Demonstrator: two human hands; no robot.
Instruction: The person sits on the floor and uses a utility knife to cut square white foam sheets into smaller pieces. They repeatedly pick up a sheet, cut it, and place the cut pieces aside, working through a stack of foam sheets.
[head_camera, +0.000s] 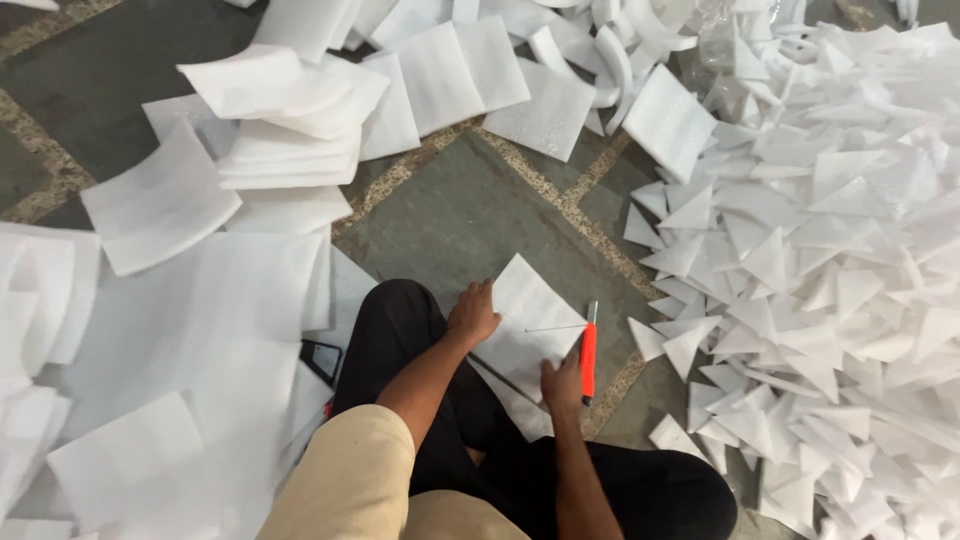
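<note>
- Square sheet (530, 320) of soft white foam, matte, lying flat on the grey stone floor (470, 215) just ahead of the knees, one corner pointing away.
- Left hand (472, 316) pressed flat on the sheet's left edge, fingers spread.
- Right hand (562, 382) at the sheet's right corner, closed around an orange knife (588, 355), slim and straight, blade tip at the sheet's edge.
- Thin cut line across the sheet, running toward the blade.
- Right of the sheet: heaped triangles (830, 270), small, sharp-cornered, white.
- Left of and beyond the sheet: stacked squares (290, 150), larger, limp, slightly curled.
- Dark phone (321, 358) left of the sheet, half under foam.
</note>
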